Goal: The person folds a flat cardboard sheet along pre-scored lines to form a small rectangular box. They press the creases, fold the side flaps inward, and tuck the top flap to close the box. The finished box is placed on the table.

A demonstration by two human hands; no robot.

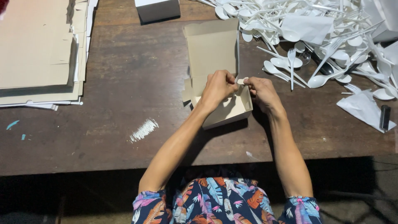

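A small brown cardboard box (232,111) stands on the dark wooden table (137,83) with its lid (213,47) folded back and open. My left hand (217,88) grips the box's rear wall near the hinge. My right hand (262,92) pinches a small tab (240,81) at the box's right rear corner. Both hands meet over the box's back edge. The inside of the box is partly hidden by my left hand.
A stack of flat cardboard sheets (39,49) lies at the far left. A big heap of white plastic spoons and forks (315,37) fills the right back, with white paper wrappers (360,107) and a black lighter (384,117). A white box (157,9) stands at the back.
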